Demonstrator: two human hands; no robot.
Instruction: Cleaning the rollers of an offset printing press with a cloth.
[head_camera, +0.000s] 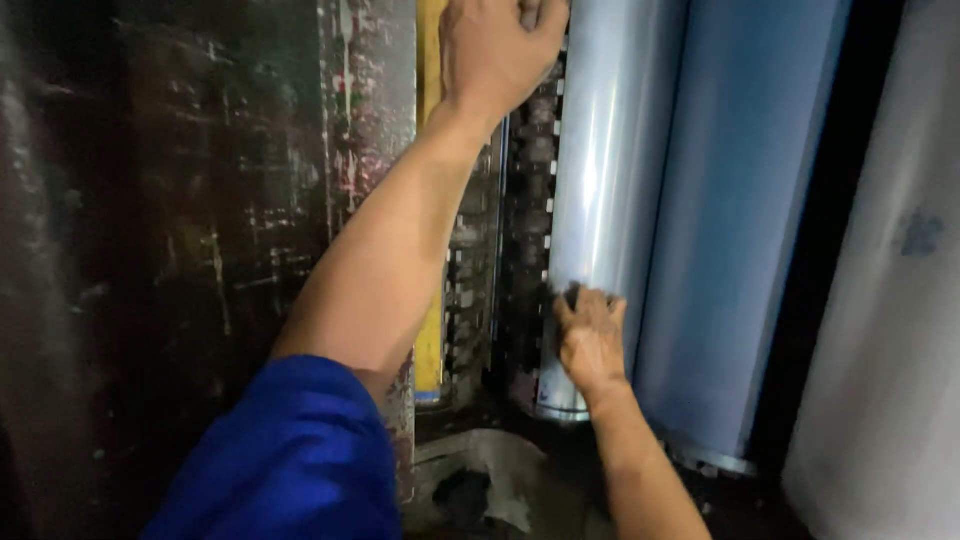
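Item: shiny metal cylinder (600, 180), pale silver-blue, standing long-ways in a printing-type machine and running from the top edge of the head view down to a metal end collar near the lower middle.

Left hand (497, 48): reaching up along a blue sleeve (290, 460) and bare forearm, it is pressing at the upper end of the cylinder beside the toothed dark strip (535, 200). The fingers are curling over at the top edge of the view; whether they are clamping on anything cannot be told.

Right hand (592, 335): lying flat and spread, palm down, against the lower part of the cylinder's left edge, gripping nothing.

Neighbouring pieces: a second, matt blue roller (740, 230) is standing just beside the cylinder on its right; a pale grey-white roller (890, 330) is sitting well apart at the right edge, past a dark gap. A yellow bar (430, 340) is running alongside the toothed strip, and a dark, scuffed machine panel (200, 230) is filling the left side.

Handling notes, as judgement: the cylinder is looking rigid, heavy and fixed on its axle, so it is likely turning rather than lifting. Its glossy skin is appearing slippery and easily scratched or smudged; flat palms on the face, or a hold at the bare metal end collar, are seeming the safest contact. The gap by the toothed strip is looking like a pinch point.
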